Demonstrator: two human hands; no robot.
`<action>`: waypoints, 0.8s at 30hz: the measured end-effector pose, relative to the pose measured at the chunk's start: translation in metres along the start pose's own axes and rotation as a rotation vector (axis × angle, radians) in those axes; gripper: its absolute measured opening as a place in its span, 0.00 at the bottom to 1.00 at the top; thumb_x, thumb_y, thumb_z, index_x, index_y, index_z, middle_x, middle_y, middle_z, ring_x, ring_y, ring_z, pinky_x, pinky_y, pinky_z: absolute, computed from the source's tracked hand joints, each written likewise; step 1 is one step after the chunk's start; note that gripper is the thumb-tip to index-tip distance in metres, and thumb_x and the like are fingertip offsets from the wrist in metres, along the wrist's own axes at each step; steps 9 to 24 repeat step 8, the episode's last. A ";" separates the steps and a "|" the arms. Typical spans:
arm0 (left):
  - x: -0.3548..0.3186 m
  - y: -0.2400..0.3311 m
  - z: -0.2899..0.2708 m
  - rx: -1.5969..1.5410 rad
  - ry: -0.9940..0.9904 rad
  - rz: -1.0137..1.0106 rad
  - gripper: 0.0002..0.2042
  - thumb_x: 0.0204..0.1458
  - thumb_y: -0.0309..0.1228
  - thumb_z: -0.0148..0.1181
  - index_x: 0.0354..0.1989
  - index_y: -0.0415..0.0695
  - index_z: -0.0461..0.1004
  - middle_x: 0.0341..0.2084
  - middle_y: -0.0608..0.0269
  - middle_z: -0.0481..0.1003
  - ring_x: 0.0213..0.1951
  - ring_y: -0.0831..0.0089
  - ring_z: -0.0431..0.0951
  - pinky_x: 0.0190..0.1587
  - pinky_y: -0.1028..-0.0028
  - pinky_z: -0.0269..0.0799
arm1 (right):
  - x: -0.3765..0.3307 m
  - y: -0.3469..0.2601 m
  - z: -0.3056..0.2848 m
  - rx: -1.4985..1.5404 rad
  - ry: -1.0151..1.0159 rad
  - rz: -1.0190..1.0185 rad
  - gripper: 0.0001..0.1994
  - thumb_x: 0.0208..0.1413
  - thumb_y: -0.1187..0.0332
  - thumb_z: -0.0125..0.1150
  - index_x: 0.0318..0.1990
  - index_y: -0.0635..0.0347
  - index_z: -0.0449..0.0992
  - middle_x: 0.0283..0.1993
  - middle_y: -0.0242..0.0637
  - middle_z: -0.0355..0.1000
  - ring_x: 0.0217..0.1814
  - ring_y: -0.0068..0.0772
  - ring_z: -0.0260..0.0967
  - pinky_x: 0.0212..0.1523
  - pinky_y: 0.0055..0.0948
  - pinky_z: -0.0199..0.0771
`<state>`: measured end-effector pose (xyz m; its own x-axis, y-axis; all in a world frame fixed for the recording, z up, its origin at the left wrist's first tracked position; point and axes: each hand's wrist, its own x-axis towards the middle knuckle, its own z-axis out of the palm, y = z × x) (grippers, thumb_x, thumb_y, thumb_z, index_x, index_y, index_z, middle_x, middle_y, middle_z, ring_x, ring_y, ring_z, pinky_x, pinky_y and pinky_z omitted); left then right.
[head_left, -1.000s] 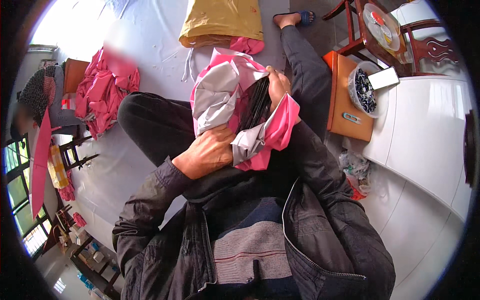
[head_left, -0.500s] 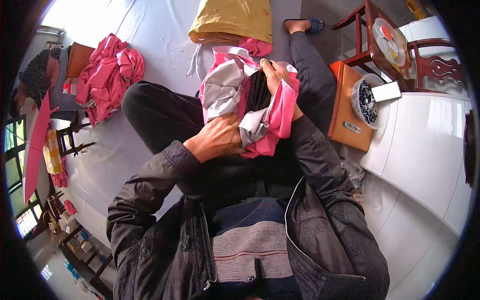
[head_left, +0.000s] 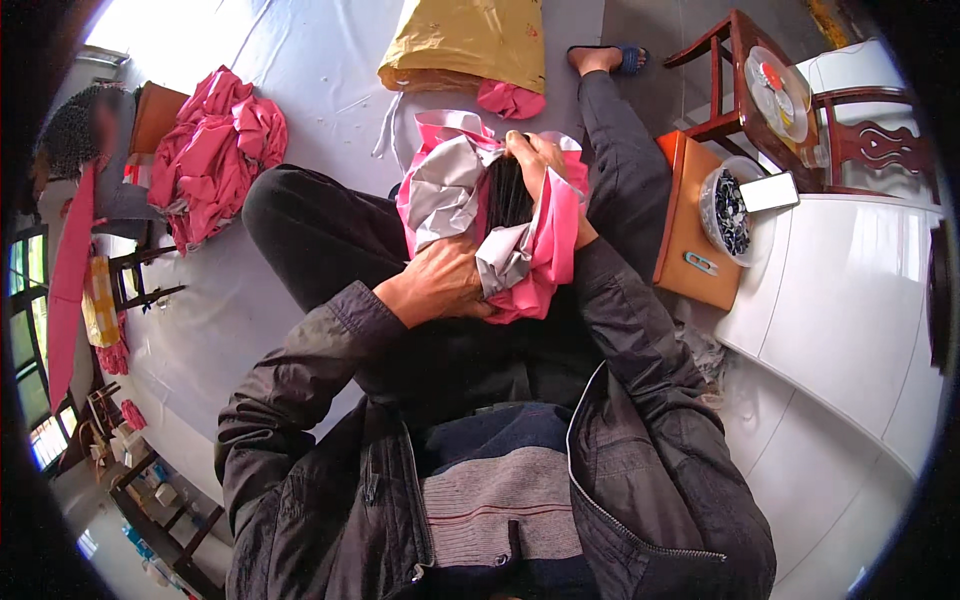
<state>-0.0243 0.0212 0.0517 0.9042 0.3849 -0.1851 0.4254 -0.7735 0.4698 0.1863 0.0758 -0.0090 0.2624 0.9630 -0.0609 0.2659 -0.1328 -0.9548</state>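
Observation:
A pink umbrella [head_left: 555, 240] with a silvery-grey lining is bunched up between my bent legs. Thin black ribs [head_left: 510, 190] show as a tight bundle in its middle. My left hand [head_left: 440, 282] is wrapped round the gathered cloth at the near left side, its fingertips hidden under the folds. At the far end my right hand [head_left: 538, 160] closes over the top of the ribs, with pink cloth draped over its wrist.
Ahead lies a yellow sack [head_left: 465, 45] with pink cloth poking out. A heap of pink cloth [head_left: 218, 150] sits at left, near another person holding pink cloth [head_left: 75, 290]. At right, a brown box [head_left: 690, 225] bears thread snips [head_left: 701, 263] and a bowl of small dark parts [head_left: 732, 210].
My right hand has shifted slightly left and nearer over the ribs. The left hand keeps its hold. At far left, the other person's pink cloth has swung a little.

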 end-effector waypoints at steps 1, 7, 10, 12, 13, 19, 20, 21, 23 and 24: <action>0.000 0.000 -0.001 0.018 -0.020 0.008 0.41 0.39 0.51 0.74 0.59 0.39 0.67 0.38 0.46 0.75 0.40 0.51 0.77 0.42 0.55 0.72 | 0.000 0.002 0.001 0.013 0.002 -0.010 0.23 0.63 0.51 0.55 0.31 0.65 0.77 0.30 0.44 0.75 0.36 0.36 0.70 0.42 0.36 0.66; 0.009 0.002 0.002 0.076 -0.133 0.048 0.42 0.40 0.55 0.73 0.59 0.40 0.67 0.34 0.47 0.77 0.37 0.50 0.79 0.39 0.57 0.73 | -0.002 0.009 0.009 0.037 -0.037 0.040 0.22 0.63 0.51 0.55 0.30 0.64 0.76 0.30 0.45 0.75 0.36 0.36 0.70 0.42 0.37 0.66; 0.009 0.001 0.002 0.076 -0.133 0.048 0.42 0.40 0.55 0.73 0.59 0.40 0.67 0.34 0.47 0.77 0.37 0.50 0.79 0.39 0.57 0.73 | -0.002 0.007 0.009 0.021 -0.041 0.057 0.22 0.63 0.50 0.54 0.30 0.64 0.76 0.30 0.46 0.75 0.36 0.35 0.70 0.42 0.37 0.66; 0.009 0.001 0.002 0.076 -0.133 0.048 0.42 0.40 0.55 0.73 0.59 0.40 0.67 0.34 0.47 0.77 0.37 0.50 0.79 0.39 0.57 0.73 | -0.002 0.007 0.009 0.021 -0.041 0.057 0.22 0.63 0.50 0.54 0.30 0.64 0.76 0.30 0.46 0.75 0.36 0.35 0.70 0.42 0.37 0.66; 0.009 0.001 0.002 0.076 -0.133 0.048 0.42 0.40 0.55 0.73 0.59 0.40 0.67 0.34 0.47 0.77 0.37 0.50 0.79 0.39 0.57 0.73 | -0.002 0.007 0.009 0.021 -0.041 0.057 0.22 0.63 0.50 0.54 0.30 0.64 0.76 0.30 0.46 0.75 0.36 0.35 0.70 0.42 0.37 0.66; 0.009 0.001 0.002 0.076 -0.133 0.048 0.42 0.40 0.55 0.73 0.59 0.40 0.67 0.34 0.47 0.77 0.37 0.50 0.79 0.39 0.57 0.73 | -0.002 0.007 0.009 0.021 -0.041 0.057 0.22 0.63 0.50 0.54 0.30 0.64 0.76 0.30 0.46 0.75 0.36 0.35 0.70 0.42 0.37 0.66; 0.009 0.001 0.002 0.076 -0.133 0.048 0.42 0.40 0.55 0.73 0.59 0.40 0.67 0.34 0.47 0.77 0.37 0.50 0.79 0.39 0.57 0.73 | -0.002 0.007 0.009 0.021 -0.041 0.057 0.22 0.63 0.50 0.54 0.30 0.64 0.76 0.30 0.46 0.75 0.36 0.35 0.70 0.42 0.37 0.66; 0.009 0.001 0.002 0.076 -0.133 0.048 0.42 0.40 0.55 0.73 0.59 0.40 0.67 0.34 0.47 0.77 0.37 0.50 0.79 0.39 0.57 0.73 | -0.002 0.007 0.009 0.021 -0.041 0.057 0.22 0.63 0.50 0.54 0.30 0.64 0.76 0.30 0.46 0.75 0.36 0.35 0.70 0.42 0.37 0.66; 0.009 0.001 0.002 0.076 -0.133 0.048 0.42 0.40 0.55 0.73 0.59 0.40 0.67 0.34 0.47 0.77 0.37 0.50 0.79 0.39 0.57 0.73 | -0.002 0.007 0.009 0.021 -0.041 0.057 0.22 0.63 0.50 0.54 0.30 0.64 0.76 0.30 0.46 0.75 0.36 0.35 0.70 0.42 0.37 0.66; 0.009 0.001 0.002 0.076 -0.133 0.048 0.42 0.40 0.55 0.73 0.59 0.40 0.67 0.34 0.47 0.77 0.37 0.50 0.79 0.39 0.57 0.73 | -0.002 0.007 0.009 0.021 -0.041 0.057 0.22 0.63 0.50 0.54 0.30 0.64 0.76 0.30 0.46 0.75 0.36 0.35 0.70 0.42 0.37 0.66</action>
